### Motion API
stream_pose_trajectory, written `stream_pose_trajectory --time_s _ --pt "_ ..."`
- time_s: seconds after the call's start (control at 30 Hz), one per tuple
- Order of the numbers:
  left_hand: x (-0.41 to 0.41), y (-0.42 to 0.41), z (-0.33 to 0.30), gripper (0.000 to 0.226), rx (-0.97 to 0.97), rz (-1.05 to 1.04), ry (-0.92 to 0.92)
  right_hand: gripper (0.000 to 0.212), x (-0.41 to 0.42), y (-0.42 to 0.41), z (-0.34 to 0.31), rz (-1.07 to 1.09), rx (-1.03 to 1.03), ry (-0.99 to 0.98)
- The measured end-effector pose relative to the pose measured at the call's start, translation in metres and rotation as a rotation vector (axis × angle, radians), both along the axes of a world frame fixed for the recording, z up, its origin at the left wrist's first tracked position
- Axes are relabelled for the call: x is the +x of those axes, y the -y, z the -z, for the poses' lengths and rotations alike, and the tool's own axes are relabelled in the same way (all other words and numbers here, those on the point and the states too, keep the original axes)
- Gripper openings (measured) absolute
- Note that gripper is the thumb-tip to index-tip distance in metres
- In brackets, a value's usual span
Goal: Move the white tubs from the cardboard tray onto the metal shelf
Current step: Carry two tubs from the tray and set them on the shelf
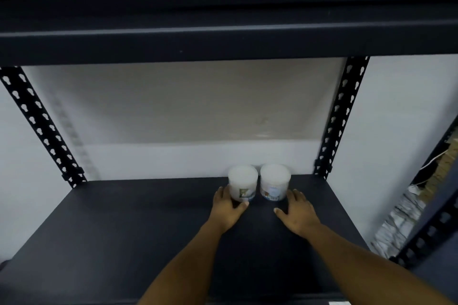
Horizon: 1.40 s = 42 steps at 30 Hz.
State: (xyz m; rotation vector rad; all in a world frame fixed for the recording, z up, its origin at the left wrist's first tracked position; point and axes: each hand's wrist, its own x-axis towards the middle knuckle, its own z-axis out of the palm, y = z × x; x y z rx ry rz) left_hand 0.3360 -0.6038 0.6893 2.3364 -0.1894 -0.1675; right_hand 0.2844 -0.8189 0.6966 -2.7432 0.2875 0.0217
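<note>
Standing upright at the back of the dark metal shelf (148,230), two white tubs are seen side by side, just in front of the pale wall (173,156). The left tub (243,182) and the right tub (275,181) are set very close together, with only a narrow gap between them; whether they touch cannot be told. Each tub is capped by a white lid, and a small printed label is carried low on its front face, though the print is too blurred to be read.

The left hand (229,205) is placed at the left tub, its fingers lying along the tub's left side and its thumb reaching across the front of the base; the fingers are only loosely bent, and no firm clamp on the tub is shown. The right hand (298,210) is held just beside the right tub, fingers spread and fairly straight, thumb stretched out to the left over the shelf surface. Whether its fingertips touch the tub cannot be told. Nothing is held in it.

An upper shelf (223,42) of the same dark metal is seen overhead. Two perforated uprights are fixed at the rear, a left upright (37,121) and a right upright (343,116). A second rack (426,238) is partly visible at the right edge.
</note>
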Motion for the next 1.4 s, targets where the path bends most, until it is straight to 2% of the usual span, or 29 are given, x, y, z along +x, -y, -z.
stream_pose_trajectory --time_s 0.13,0.3,0.63,0.97,1.17,1.4 --pt "-0.022 -0.009 -0.001 0.081 0.349 0.135 0.063 0.075 -0.016 -0.014 -0.001 -0.046 -0.137 -0.029" --pt "-0.046 -0.012 -0.006 0.077 0.484 0.191 0.119 0.073 -0.035 -0.033 -0.005 -0.062 -0.144 -0.026" --pt "-0.094 -0.028 -0.018 0.078 0.476 0.153 0.069 0.073 -0.076 -0.046 -0.012 -0.116 -0.151 -0.045" --pt "-0.185 -0.053 -0.023 0.076 0.469 0.070 0.057 0.074 -0.149 -0.066 -0.020 -0.222 -0.127 -0.031" --pt "-0.240 -0.085 -0.021 0.076 0.481 -0.004 0.013 0.074 -0.195 -0.096 -0.019 -0.293 -0.089 -0.054" --pt "-0.285 -0.135 -0.021 0.074 0.470 -0.139 0.060 0.075 -0.218 -0.151 -0.013 -0.435 -0.072 -0.057"
